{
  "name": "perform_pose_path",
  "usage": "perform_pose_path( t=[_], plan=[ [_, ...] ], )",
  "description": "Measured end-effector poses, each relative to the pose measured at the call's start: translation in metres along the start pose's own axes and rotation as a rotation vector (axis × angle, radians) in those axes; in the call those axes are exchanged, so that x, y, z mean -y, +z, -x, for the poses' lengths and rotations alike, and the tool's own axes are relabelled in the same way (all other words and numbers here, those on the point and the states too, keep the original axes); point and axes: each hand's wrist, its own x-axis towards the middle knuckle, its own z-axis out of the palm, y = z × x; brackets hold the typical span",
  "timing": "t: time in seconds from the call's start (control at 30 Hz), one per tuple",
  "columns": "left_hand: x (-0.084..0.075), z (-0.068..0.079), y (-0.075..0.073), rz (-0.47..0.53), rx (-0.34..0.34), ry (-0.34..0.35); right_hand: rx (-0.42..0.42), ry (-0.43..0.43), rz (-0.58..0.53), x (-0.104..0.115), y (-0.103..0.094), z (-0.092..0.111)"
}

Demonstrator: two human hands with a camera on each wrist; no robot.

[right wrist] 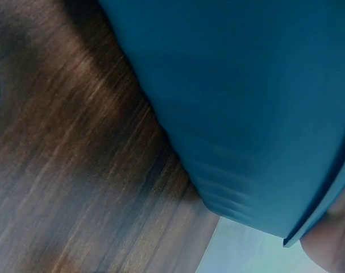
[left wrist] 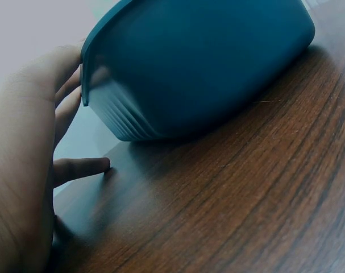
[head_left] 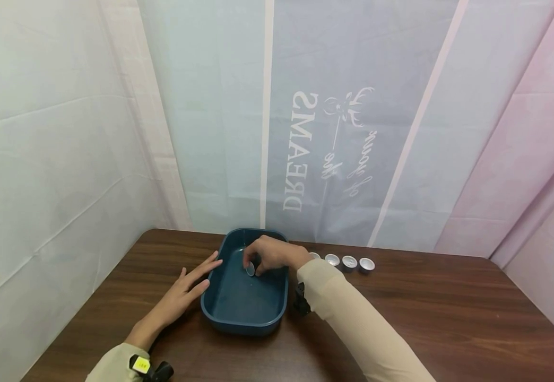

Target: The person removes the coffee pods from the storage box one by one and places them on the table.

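Observation:
A blue rectangular basin (head_left: 245,323) stands on the table. Over its inside, my right hand (head_left: 272,253) pinches a small round silver-topped cup (head_left: 250,269), tilted so its pale face shows. My left hand (head_left: 181,294) lies along the basin's left side with its fingers extended. In the left wrist view, some fingertips of this hand (left wrist: 30,131) touch the basin's rim (left wrist: 86,74), and one finger points towards the table. The right wrist view shows mostly the basin's outer wall (right wrist: 235,108); only a blurred bit of the right hand (right wrist: 328,244) shows there.
Several similar silver-topped cups (head_left: 350,262) stand in a row right of the basin, one partly hidden behind the right wrist. The dark wooden table (head_left: 449,313) extends to the right. Printed cloth curtains (head_left: 219,116) hang behind and at both sides.

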Motion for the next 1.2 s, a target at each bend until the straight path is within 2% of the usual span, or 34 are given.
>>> perform_pose_path(
  t=[0.37,0.57,0.7,0.97,1.2],
  plan=[
    [0.001,0.000,0.002,-0.010,-0.010,0.018,-0.012,-0.011,0.012,0.001,0.000,0.002],
    [0.002,0.000,0.001,-0.010,-0.004,0.007,-0.066,-0.047,-0.002,0.000,-0.002,0.005],
    [0.003,0.001,0.001,-0.003,-0.005,0.010,-0.108,-0.069,-0.047,0.001,-0.004,0.010],
    [0.002,0.002,0.002,0.001,-0.008,0.007,-0.171,-0.060,-0.217,0.000,-0.015,0.026],
    [0.000,0.001,0.001,0.003,-0.008,0.014,-0.258,-0.071,-0.269,-0.001,-0.026,0.043]
  ],
)
